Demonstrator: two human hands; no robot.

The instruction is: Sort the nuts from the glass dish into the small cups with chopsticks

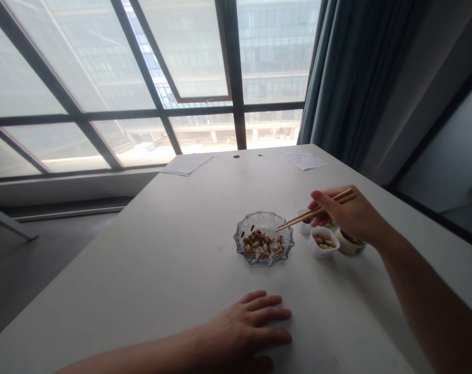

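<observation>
My right hand [339, 210] is closed round a pair of wooden chopsticks [317, 210], whose tips point left and down over the right part of a scalloped glass dish [241, 218]. Nothing shows between the tips. Inside the dish lie mixed seeds and nuts [259, 244], brown and tan, mostly toward the near side. Under my right hand stands a small white cup [322, 252] with tan nuts in it. A second small cup [305, 227] and a round pale container [348, 244] are partly hidden by the hand. My left hand [255, 324] rests flat on the table, fingers spread, nearer than the dish.
The white table [142, 280] reaches toward a large window. Papers [188, 164] lie at its far left corner, and another sheet [306, 159] at the far right. Two small dark spots [236, 156] sit near the far edge. A dark curtain [337, 88] hangs at the right.
</observation>
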